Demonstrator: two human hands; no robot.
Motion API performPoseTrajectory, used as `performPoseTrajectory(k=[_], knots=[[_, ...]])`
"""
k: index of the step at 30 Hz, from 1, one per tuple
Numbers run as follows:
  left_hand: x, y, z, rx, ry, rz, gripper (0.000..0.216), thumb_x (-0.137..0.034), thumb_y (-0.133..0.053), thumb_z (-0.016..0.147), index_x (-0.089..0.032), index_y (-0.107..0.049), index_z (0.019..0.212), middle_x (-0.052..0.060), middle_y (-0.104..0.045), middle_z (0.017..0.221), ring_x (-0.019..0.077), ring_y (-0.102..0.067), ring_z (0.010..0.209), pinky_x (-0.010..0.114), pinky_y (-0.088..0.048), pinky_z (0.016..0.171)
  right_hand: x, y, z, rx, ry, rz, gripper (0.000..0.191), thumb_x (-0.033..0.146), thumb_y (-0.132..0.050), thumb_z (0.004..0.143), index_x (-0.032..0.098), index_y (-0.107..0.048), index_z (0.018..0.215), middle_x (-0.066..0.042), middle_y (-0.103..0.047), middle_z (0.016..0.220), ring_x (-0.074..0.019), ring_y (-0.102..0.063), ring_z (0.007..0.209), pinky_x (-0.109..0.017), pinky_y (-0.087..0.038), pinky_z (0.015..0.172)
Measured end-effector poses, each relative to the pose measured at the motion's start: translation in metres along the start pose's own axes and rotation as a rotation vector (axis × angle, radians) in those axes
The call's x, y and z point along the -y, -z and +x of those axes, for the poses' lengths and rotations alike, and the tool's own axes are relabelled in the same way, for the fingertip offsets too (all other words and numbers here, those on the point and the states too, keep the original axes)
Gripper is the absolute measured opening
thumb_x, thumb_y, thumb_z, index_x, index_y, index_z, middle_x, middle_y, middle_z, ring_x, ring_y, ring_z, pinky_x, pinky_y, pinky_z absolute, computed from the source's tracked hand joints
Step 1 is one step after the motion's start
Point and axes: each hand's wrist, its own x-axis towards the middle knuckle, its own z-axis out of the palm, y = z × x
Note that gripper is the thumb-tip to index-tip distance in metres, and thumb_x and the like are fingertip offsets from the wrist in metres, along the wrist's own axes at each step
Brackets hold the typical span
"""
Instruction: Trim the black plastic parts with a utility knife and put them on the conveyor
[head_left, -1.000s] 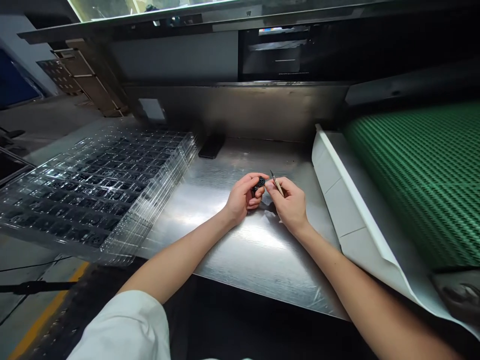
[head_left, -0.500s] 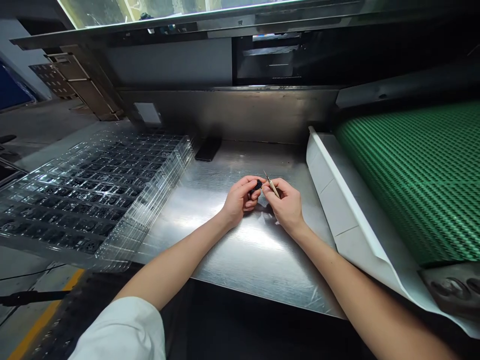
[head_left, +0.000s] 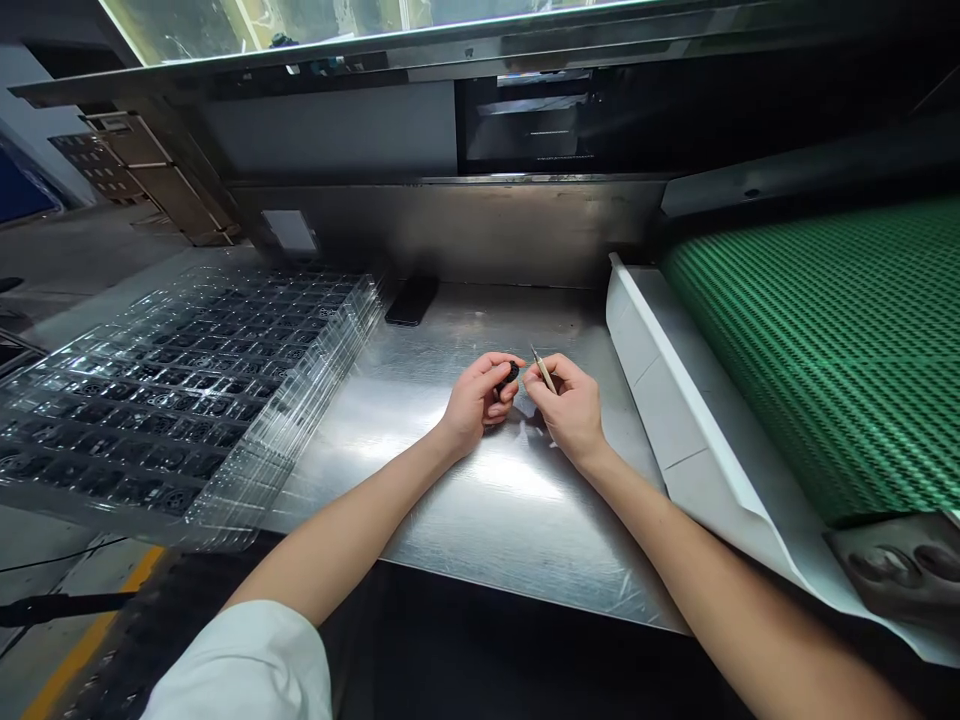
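Observation:
My left hand (head_left: 476, 400) is curled round a small black round part (head_left: 511, 375), held just above the steel table (head_left: 487, 500). My right hand (head_left: 574, 405) pinches a thin metal tweezer (head_left: 542, 368), whose tip points up and to the left, close to the black part. The two hands nearly touch at the fingertips over the middle of the table.
A stack of clear plastic trays (head_left: 180, 390) holding several black parts lies on the left. A black phone (head_left: 411, 300) rests at the back of the table. On the right runs a green conveyor belt (head_left: 832, 340) behind a white guard (head_left: 675, 400). A grey moulded piece (head_left: 900, 565) sits at the lower right.
Both hands stay together at the same work; the black part has turned a little in my left fingers. The view has shifted slightly, and the grey moulded piece shows more at the lower right.

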Motion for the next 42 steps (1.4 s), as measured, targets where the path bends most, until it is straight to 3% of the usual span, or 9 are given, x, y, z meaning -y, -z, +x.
performPoseTrajectory(k=[3, 9, 15, 23, 42], knots=[[-0.003, 0.004, 0.001, -0.012, -0.021, -0.068, 0.024, -0.033, -0.068, 0.092, -0.018, -0.059, 0.109, -0.005, -0.046, 0.067, 0.0056, -0.029, 0.043, 0.017, -0.017, 0.04, -0.001, 0.001, 0.001, 0.005, 0.037, -0.027, 0.022, 0.041, -0.063, 0.086, 0.022, -0.062, 0.074, 0.0, -0.057, 0.073, -0.0171, -0.05, 0.068, -0.031, -0.036, 0.064], [-0.015, 0.007, 0.001, -0.078, -0.101, -0.147, 0.017, -0.029, -0.063, 0.096, -0.018, -0.059, 0.108, -0.004, -0.045, 0.068, 0.0056, -0.028, 0.043, 0.017, -0.016, 0.041, -0.007, 0.002, 0.002, 0.096, 0.119, -0.155, 0.045, 0.056, -0.061, 0.099, 0.021, -0.064, 0.069, -0.001, -0.058, 0.075, -0.0163, -0.047, 0.066, -0.032, -0.036, 0.065], [-0.018, 0.006, 0.0, -0.121, -0.116, -0.132, 0.021, -0.033, -0.067, 0.095, -0.019, -0.059, 0.108, -0.005, -0.043, 0.067, 0.0055, -0.028, 0.044, 0.018, -0.015, 0.042, -0.008, 0.003, 0.0, 0.058, 0.165, -0.305, 0.054, 0.068, -0.06, 0.099, 0.022, -0.066, 0.071, -0.002, -0.06, 0.079, -0.0173, -0.053, 0.069, -0.033, -0.038, 0.066], [-0.018, 0.004, -0.002, -0.104, -0.121, -0.079, 0.023, -0.034, -0.069, 0.093, -0.018, -0.06, 0.106, -0.005, -0.042, 0.066, 0.0054, -0.027, 0.044, 0.019, -0.015, 0.043, -0.009, 0.006, 0.002, 0.006, 0.176, -0.342, 0.052, 0.067, -0.062, 0.099, 0.023, -0.065, 0.071, -0.001, -0.061, 0.08, -0.016, -0.056, 0.07, -0.032, -0.038, 0.067], [-0.017, 0.006, -0.001, -0.116, -0.108, -0.096, 0.02, -0.032, -0.071, 0.093, -0.017, -0.063, 0.104, -0.005, -0.041, 0.064, 0.0047, -0.026, 0.043, 0.018, -0.017, 0.043, -0.007, 0.005, 0.002, 0.041, 0.153, -0.301, 0.055, 0.07, -0.059, 0.099, 0.023, -0.063, 0.07, -0.002, -0.06, 0.076, -0.0175, -0.054, 0.069, -0.033, -0.037, 0.067]])
